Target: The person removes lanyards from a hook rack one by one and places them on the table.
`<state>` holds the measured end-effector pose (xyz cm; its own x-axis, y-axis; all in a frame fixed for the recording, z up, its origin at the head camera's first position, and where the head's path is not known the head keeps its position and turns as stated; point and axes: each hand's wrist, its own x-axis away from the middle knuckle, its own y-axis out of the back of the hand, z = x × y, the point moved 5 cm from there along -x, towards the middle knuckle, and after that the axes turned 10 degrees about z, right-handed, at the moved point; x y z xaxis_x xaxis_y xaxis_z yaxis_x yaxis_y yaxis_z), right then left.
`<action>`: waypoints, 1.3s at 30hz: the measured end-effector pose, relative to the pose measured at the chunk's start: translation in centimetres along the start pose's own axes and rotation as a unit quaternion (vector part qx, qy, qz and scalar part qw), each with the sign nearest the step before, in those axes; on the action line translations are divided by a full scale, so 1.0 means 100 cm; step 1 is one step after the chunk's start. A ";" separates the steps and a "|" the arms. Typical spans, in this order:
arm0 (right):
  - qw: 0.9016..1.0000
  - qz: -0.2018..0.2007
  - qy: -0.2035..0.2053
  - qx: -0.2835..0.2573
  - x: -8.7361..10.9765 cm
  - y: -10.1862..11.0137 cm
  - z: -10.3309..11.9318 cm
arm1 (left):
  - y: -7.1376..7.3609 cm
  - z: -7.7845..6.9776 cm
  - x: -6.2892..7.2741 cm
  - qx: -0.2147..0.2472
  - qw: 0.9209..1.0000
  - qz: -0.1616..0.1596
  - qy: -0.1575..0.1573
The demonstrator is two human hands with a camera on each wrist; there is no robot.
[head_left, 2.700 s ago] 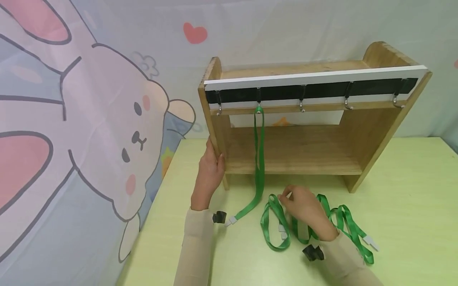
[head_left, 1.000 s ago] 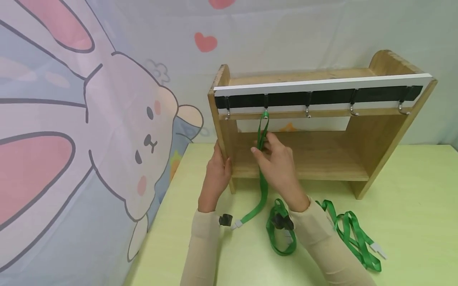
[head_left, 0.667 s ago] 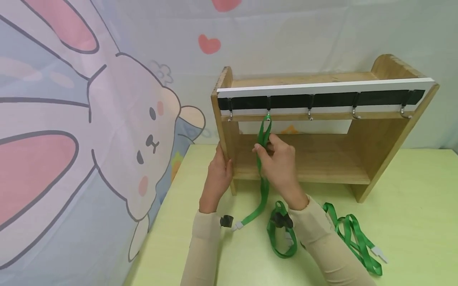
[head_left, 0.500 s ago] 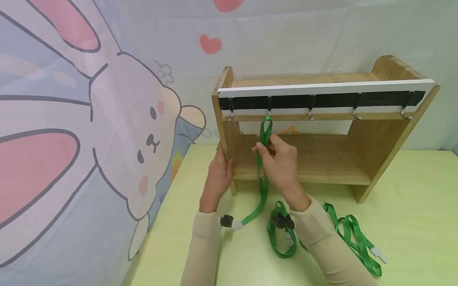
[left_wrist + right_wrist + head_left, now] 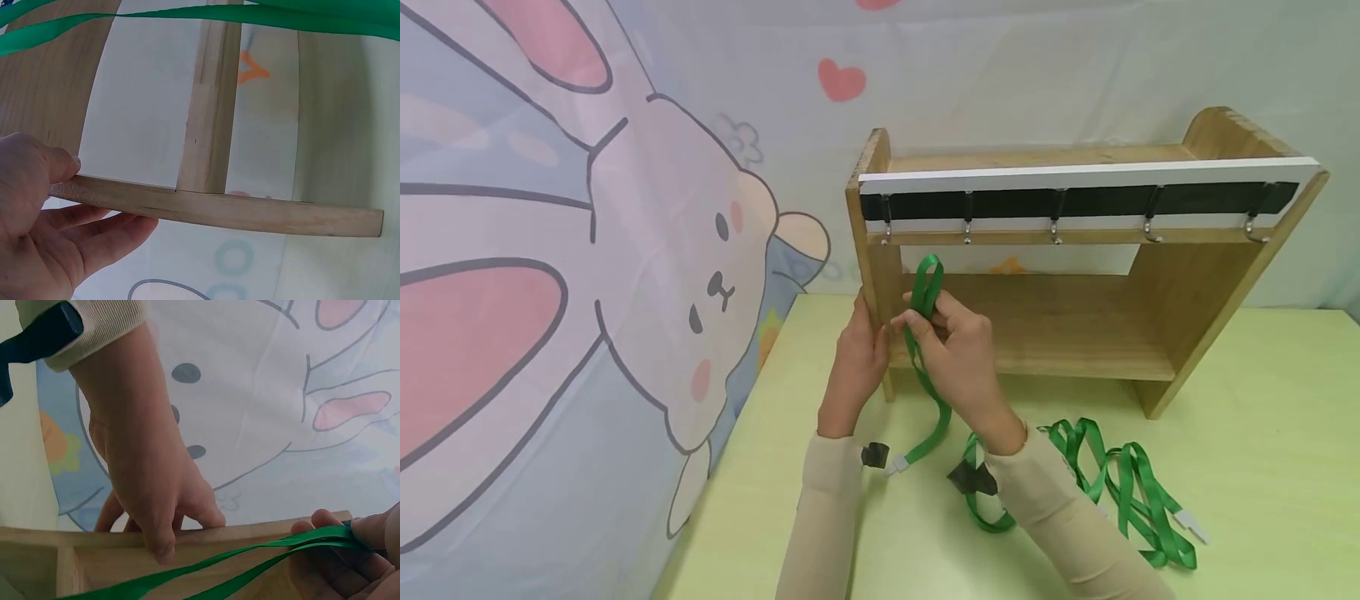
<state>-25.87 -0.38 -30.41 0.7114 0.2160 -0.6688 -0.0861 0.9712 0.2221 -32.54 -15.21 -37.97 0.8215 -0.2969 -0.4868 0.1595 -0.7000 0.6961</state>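
Note:
A green lanyard (image 5: 928,287) is pinched near its looped top by my right hand (image 5: 958,354), just below the leftmost hooks and apart from them. Its lower end trails down to a pale clip (image 5: 898,463) on the table. In the right wrist view the lanyard's bands (image 5: 250,553) stretch away from the pinching fingertips. My left hand (image 5: 856,358) grips the left side panel of the wooden shelf (image 5: 1052,321); the left wrist view shows the thumb on one face of the panel (image 5: 262,212) and fingers on the other. Several metal hooks (image 5: 1055,229) line the shelf's front bar.
Several more green lanyards lie on the table: one (image 5: 992,523) partly under my right wrist, others (image 5: 1138,492) heaped to its right. The yellow-green table (image 5: 1262,400) spreads around the shelf. A cartoon-printed cloth (image 5: 647,292) hangs behind and at left.
My right hand went from the table lanyards up to the hanging one, lifted its loop off the second hook from the left, and moved it left and slightly down. My left hand keeps its grip.

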 end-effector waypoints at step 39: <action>0.936 -0.020 -0.283 -0.207 0.078 -0.061 -0.087 | 0.000 0.001 -0.002 -0.006 1.000 -0.002 -0.006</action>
<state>-25.85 -3.71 -43.11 0.9654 0.2050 -0.1610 -0.2315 0.9582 -0.1681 -32.81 -15.19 -37.93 0.8143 -0.3020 -0.4957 0.1690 -0.6937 0.7002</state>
